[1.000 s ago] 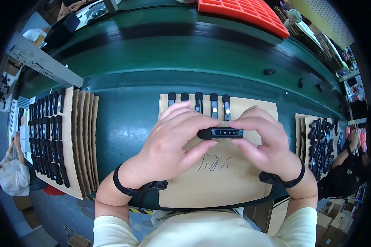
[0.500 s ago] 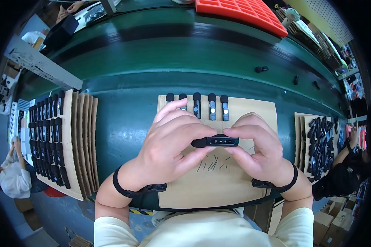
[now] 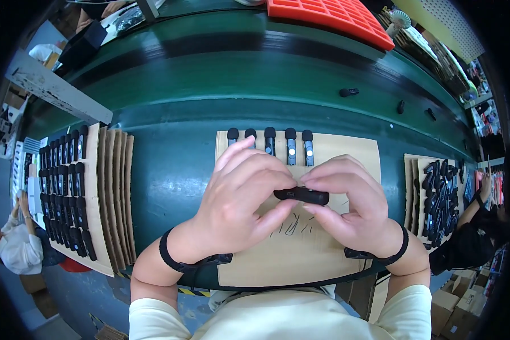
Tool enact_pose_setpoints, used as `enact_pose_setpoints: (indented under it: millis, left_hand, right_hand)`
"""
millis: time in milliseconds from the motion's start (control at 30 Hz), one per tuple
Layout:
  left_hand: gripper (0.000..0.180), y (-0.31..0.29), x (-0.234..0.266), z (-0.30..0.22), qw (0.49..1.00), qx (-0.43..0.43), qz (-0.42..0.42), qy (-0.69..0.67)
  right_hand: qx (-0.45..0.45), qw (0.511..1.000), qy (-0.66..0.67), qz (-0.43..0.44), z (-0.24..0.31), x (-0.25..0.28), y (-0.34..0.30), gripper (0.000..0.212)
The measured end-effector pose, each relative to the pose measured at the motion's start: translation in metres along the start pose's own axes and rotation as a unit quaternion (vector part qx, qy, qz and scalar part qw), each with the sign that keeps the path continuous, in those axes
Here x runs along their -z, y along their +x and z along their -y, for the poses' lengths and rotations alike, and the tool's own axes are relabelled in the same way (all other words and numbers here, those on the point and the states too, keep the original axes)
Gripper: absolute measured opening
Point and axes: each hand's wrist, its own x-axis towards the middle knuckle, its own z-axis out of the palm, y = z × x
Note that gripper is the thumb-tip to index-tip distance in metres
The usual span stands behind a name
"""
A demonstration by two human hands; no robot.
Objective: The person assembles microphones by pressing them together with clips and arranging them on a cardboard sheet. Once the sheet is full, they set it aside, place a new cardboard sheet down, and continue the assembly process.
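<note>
Between both hands, over the cardboard sheet (image 3: 249, 258), is a small black wireless clip-on microphone (image 3: 307, 195). Thumb and fingers of my left hand (image 3: 241, 195) pinch its left end. My right hand (image 3: 354, 198) grips the other end the same way. A narrow side with a small port faces up, and my left fingers partly cover the rounded tip. Beyond my hands, a row of several similar microphones (image 3: 290, 148) with foam tips lies along the sheet's far edge. My left hand partly hides the leftmost ones.
At left, a cardboard board (image 3: 101, 226) bears rows of microphones, beside upright cardboard dividers (image 3: 119, 198). Another cardboard piece (image 3: 412, 192) at right holds a heap of black microphones (image 3: 439, 204). Loose ones lie on the green belt (image 3: 221, 73); a red tray (image 3: 334, 20) stands beyond. Co-workers sit either side.
The held microphone has been rolled, so its button face has turned away and a side edge shows. Loose pieces on the green belt have shifted left.
</note>
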Motion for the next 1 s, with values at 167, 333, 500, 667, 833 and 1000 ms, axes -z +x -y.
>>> enact_pose_setpoints:
  millis: [167, 333, 500, 667, 833, 1000]
  left_hand:
    - [0.03, -0.002, -0.006, 0.004, 1.0, -0.009, 0.024, 0.004]
    - [0.033, -0.003, -0.009, 0.003, 0.997, 0.043, 0.065, 0.02]
    - [0.034, -0.007, -0.012, 0.004, 0.982, 0.043, 0.182, 0.039]
    - [0.033, -0.011, -0.015, 0.004, 0.954, 0.06, 0.287, 0.06]
    - [0.033, -0.014, -0.016, 0.006, 0.949, 0.063, 0.303, 0.064]
    - [0.033, -0.014, -0.017, 0.005, 0.949, 0.06, 0.302, 0.064]
  right_hand:
    - [0.018, 1.0, -0.004, 0.013, -0.001, 0.003, -0.001, 0.031]
    - [-0.054, 0.996, -0.027, 0.062, -0.016, 0.021, -0.009, 0.032]
    - [-0.069, 0.984, -0.148, 0.076, -0.049, 0.035, -0.018, 0.031]
    - [-0.04, 0.964, -0.238, 0.108, -0.068, 0.032, -0.036, 0.029]
    - [-0.061, 0.949, -0.248, 0.186, -0.057, 0.026, -0.043, 0.029]
    - [-0.056, 0.943, -0.269, 0.188, -0.065, 0.025, -0.041, 0.031]
